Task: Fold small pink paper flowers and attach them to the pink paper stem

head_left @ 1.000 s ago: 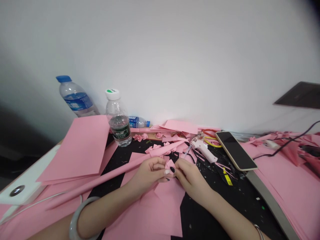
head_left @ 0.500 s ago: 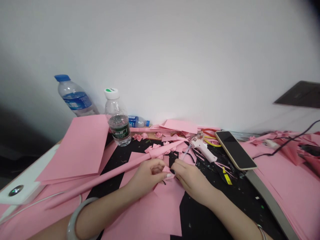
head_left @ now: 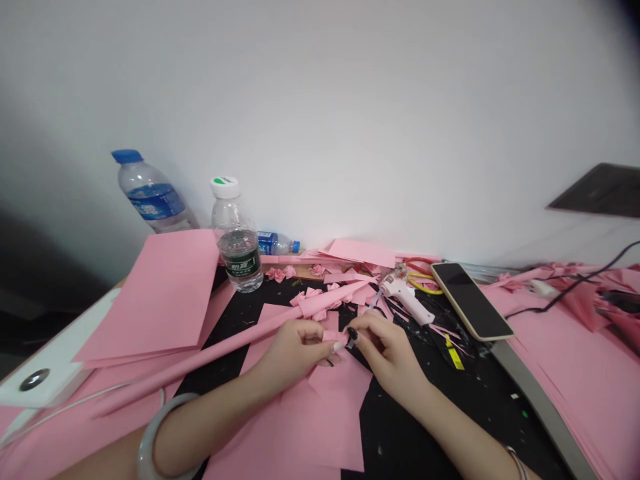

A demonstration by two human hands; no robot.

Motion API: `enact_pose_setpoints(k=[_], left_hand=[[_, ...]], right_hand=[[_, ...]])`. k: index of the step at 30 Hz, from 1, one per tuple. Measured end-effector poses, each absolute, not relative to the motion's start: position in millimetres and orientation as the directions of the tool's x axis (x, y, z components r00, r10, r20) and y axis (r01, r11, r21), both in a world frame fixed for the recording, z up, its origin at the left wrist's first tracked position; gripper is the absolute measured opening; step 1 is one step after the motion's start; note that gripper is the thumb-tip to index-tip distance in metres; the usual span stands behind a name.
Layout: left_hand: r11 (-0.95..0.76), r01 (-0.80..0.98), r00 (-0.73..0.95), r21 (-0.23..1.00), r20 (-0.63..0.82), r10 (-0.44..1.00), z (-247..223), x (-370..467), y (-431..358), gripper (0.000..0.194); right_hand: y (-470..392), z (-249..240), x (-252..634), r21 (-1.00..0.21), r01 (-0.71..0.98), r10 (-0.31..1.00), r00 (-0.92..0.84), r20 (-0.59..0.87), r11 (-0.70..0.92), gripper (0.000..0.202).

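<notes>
Pink paper piece sits between the two hands, above the middle of the tabletop, its left part clamped between the thumb and fingers of the left hand. The right hand has its thumb and index finger pinched together at the piece's right end. The small folded form seems to run sideways, from one set of fingertips to the other, though the fingers hide part of it and its exact facing cannot be told. Flat pink sheets lie below the hands, reaching toward the tabletop's near edge; right of them, black surface with small scraps gives room beneath the right forearm. Beyond the left hand, a rolled paper tube slants toward the far edge, near the glue gun. Farther right lies a smartphone, beside the paper stack on the right. A white-capped water bottle stands upright to the far left of the hands, near the wall.
</notes>
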State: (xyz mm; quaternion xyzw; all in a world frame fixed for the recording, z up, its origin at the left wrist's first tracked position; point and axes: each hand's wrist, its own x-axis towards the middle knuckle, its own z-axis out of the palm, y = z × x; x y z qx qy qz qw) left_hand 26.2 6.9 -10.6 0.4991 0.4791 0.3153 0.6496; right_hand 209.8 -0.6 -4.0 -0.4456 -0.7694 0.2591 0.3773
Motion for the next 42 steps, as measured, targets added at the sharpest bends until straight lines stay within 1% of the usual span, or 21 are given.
enact_pose_setpoints(k=[5,15,19,23,28,32,36,39,42], left_hand=[[0.297,0.044,0.329,0.954,-0.295,0.897,-9,26,7,0.029],[0.264,0.057,0.325,0.963,-0.268,0.907,-16,24,7,0.022],[0.283,0.069,0.322,0.957,-0.29,0.901,-16,25,6,0.019],[0.303,0.067,0.373,0.951,-0.306,0.876,-18,26,5,0.017],[0.299,0.072,0.425,0.952,-0.3,0.854,-19,26,5,0.013],[0.285,0.119,0.445,0.951,-0.308,0.841,-15,27,5,0.015],[0.289,0.122,0.453,0.95,-0.312,0.835,-11,28,4,0.019],[0.301,0.105,0.452,0.948,-0.315,0.834,-10,28,3,0.017],[0.319,0.08,0.438,0.944,-0.321,0.84,-10,27,3,0.017]], right_hand=[[-1,-5,208,-0.728,0.518,0.892,-0.302,0.337,0.45,0.016],[-2,-1,204,-0.736,0.508,0.891,-0.324,0.319,0.448,0.019],[-3,1,204,-0.742,0.473,0.877,-0.325,0.353,0.475,0.017],[-4,4,202,-0.756,0.423,0.862,-0.323,0.39,0.5,0.019],[-5,1,197,-0.808,0.391,0.894,-0.275,0.353,0.44,0.02],[-6,-6,194,-0.836,0.376,0.913,-0.248,0.324,0.399,0.017],[-9,-13,194,-0.804,0.382,0.887,-0.265,0.377,0.456,0.018],[-11,-15,195,-0.757,0.387,0.848,-0.297,0.439,0.527,0.017],[-11,-12,197,-0.728,0.388,0.823,-0.323,0.468,0.566,0.016]])
